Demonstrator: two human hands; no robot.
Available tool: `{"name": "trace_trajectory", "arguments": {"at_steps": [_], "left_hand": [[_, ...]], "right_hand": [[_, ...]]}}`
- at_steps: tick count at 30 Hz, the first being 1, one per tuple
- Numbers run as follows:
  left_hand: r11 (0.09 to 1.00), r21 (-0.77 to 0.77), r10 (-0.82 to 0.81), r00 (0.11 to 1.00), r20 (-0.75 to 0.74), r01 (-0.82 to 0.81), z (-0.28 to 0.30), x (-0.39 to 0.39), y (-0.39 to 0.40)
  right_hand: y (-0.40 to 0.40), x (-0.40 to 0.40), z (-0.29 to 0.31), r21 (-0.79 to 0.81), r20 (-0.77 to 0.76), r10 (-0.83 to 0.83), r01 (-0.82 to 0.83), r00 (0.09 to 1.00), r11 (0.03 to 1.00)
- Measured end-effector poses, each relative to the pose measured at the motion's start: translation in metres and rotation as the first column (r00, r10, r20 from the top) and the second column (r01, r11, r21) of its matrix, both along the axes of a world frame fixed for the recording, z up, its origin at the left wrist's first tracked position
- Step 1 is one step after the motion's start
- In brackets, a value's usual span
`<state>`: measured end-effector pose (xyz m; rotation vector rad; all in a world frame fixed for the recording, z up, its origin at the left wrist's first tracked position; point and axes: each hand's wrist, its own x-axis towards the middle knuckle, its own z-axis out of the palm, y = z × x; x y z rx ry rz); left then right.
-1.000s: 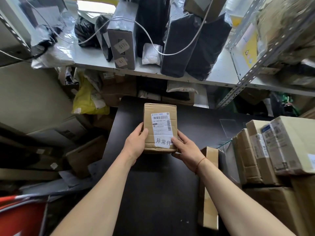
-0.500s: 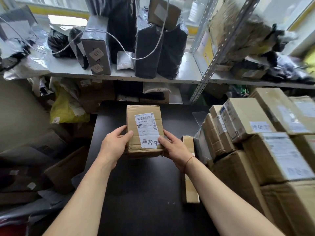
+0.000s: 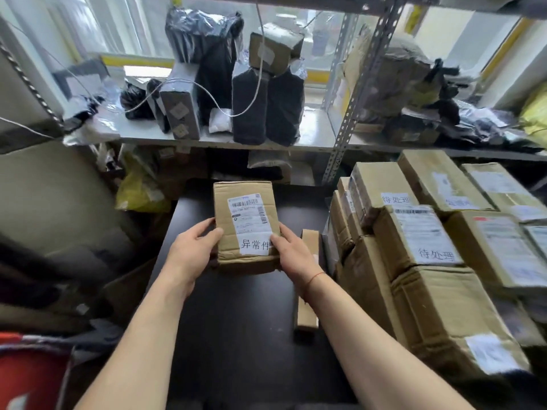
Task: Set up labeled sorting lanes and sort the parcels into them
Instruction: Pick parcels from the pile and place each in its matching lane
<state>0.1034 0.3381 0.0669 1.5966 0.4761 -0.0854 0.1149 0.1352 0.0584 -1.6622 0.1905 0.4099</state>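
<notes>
Parcel (image 3: 245, 223), a brown cardboard box, sits in both hands above the dark surface (image 3: 236, 335), near its far end. Left hand (image 3: 192, 251) grips the box's left edge, thumb on top and fingers curled beneath; right hand (image 3: 293, 255) clamps the right edge the same way, thumb touching the handwritten white label (image 3: 254, 245) reading 异常件. Printed shipping label (image 3: 250, 214) lies just above it. Narrow carton (image 3: 307, 312) lies on the surface just beside the right wrist. Stacked boxes (image 3: 429, 253) stand to the right, 2 marked 待处理. Black-wrapped packages (image 3: 266, 108) stand on the shelf (image 3: 313, 137) beyond.
</notes>
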Motion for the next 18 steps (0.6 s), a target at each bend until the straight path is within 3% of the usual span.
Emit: {"name": "trace_trajectory", "arguments": {"at_steps": [4, 7, 13, 18], "left_hand": [[0.995, 0.004, 0.102, 0.993, 0.064, -0.102, 0.020, -0.030, -0.017], [0.993, 0.030, 0.107, 0.985, 0.139, -0.112, 0.055, -0.039, -0.030], [0.962, 0.240, 0.051, 0.946, 0.320, -0.132, 0.135, -0.031, -0.046], [0.994, 0.058, -0.105, 0.905, 0.411, 0.089, 0.185, -0.038, -0.098]], "right_hand": [[0.000, -0.019, 0.015, -0.019, 0.086, 0.030, -0.029, 0.996, 0.999], [-0.011, -0.024, 0.061, -0.037, 0.138, 0.017, -0.012, 0.990, 0.999], [-0.054, -0.020, 0.170, -0.033, 0.254, 0.054, -0.047, 0.966, 0.998], [-0.132, -0.028, 0.232, 0.053, 0.215, 0.106, -0.120, 0.971, 0.991]]}}
